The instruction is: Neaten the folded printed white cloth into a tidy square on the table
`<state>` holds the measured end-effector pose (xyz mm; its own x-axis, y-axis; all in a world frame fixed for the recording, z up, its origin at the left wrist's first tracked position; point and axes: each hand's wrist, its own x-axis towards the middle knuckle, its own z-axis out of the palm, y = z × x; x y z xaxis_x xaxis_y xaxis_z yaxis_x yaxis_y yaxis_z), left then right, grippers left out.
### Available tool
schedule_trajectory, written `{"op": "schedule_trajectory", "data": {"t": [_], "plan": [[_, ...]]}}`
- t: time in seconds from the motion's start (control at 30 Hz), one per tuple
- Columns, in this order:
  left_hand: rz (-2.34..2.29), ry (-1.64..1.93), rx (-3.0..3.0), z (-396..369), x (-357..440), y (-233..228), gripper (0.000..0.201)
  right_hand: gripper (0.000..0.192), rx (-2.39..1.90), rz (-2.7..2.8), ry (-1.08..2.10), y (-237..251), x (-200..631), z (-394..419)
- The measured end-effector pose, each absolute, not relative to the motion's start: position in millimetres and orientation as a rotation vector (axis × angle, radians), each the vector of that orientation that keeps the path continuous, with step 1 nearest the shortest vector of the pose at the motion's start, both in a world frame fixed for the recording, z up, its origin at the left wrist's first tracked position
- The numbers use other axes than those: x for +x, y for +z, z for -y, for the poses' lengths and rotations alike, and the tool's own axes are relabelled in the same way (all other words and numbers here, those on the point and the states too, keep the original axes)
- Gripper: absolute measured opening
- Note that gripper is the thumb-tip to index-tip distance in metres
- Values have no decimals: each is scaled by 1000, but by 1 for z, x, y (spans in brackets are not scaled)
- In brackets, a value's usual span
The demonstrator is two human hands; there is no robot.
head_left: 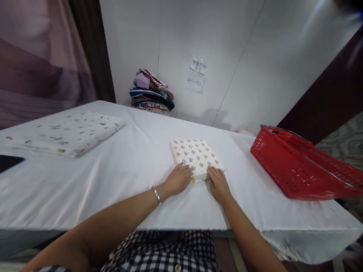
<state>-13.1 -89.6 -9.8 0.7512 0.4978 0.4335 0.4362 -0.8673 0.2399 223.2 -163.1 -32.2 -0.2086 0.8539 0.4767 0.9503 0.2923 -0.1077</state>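
A folded cream cloth (198,153) printed with small grey mushroom-like shapes lies on the white-covered table (136,173) before me. My left hand (179,179), below a silver bracelet, rests at the cloth's near left corner with its fingers stretched over the edge. At the near right corner, my right hand (219,184) lies with its fingers extended on the cloth's top. Both palms are turned down, and neither hand lifts the cloth. Several folded layers show along its near edge, between the hands.
A larger folded white cloth (76,130) with a leaf-like print lies at left, near a dark flat object (10,162). A red plastic basket (300,166) stands at right. Folded fabrics (153,94) are stacked by the wall, where paper notes (195,81) hang.
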Motion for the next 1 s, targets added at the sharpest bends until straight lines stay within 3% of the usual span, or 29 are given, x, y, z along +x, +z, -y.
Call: {"op": "schedule_trajectory", "data": {"t": [0.73,0.87,1.0], "plan": [[-735,750,2733,94,-17,9,22,77,-1427,2210,-216,-27,182,158],[-818,764,2665,82,-9,20,33,82,-1418,2229,-186,-28,178,157],[-899,820,2694,69,3,13,24,71,-1447,2158,-33,-18,184,153]]}}
